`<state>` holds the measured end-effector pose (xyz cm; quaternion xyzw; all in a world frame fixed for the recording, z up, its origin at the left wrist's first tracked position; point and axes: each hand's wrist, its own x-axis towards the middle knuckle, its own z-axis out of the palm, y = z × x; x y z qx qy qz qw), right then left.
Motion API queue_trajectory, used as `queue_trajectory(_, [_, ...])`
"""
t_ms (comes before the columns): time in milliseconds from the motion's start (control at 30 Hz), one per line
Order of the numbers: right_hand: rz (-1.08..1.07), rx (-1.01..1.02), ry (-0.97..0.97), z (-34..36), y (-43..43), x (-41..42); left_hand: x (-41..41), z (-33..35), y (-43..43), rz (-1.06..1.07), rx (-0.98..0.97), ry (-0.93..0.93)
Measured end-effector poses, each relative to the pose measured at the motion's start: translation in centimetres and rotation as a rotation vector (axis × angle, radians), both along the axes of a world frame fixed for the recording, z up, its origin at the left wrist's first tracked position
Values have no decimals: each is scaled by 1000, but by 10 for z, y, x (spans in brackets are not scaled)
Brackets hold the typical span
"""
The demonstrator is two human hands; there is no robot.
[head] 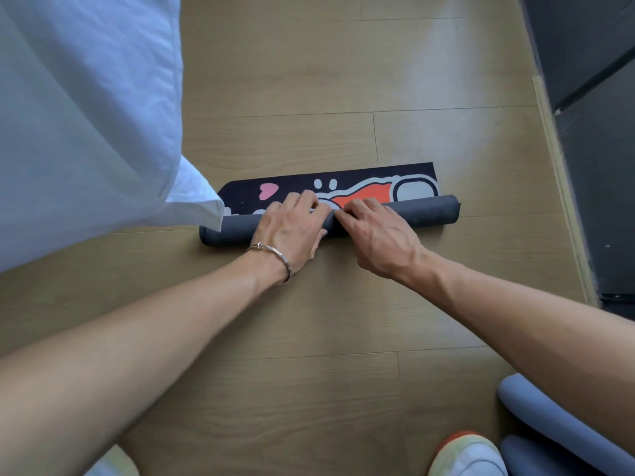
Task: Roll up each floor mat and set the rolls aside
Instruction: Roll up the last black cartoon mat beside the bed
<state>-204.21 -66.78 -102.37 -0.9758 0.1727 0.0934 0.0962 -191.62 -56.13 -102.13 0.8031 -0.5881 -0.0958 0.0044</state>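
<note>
Grey-backed floor mat nearly rolled, left hand and right hand gripping it mid-length; last printed strip likely needs one forward turn.

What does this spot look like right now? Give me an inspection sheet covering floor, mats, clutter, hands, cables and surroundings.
Surface: wooden floor, plank seams visible.
Job's things: patterned mat mostly rolled, grey backing outward, a narrow printed strip flat beyond the roll; two grey rolls lie at lower right.
Clutter: white sheet hangs at left, its corner over the mat's left end; shoe at the bottom edge.
Grippers: left hand, bracelet on its wrist, and right hand both curl over the middle of the roll, side by side.
Cables: nothing seen.
Surroundings: dark panel along the right, pale trim at its base.
</note>
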Motion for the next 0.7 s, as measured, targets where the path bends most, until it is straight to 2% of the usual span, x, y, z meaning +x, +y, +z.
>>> queue_trajectory(400, [11,-20,137,2,-12,17,8,4,-20,25,226,-13])
queue_trajectory(700, [125,-27,258,9,-2,10,-3,11,-8,-64,339,-4])
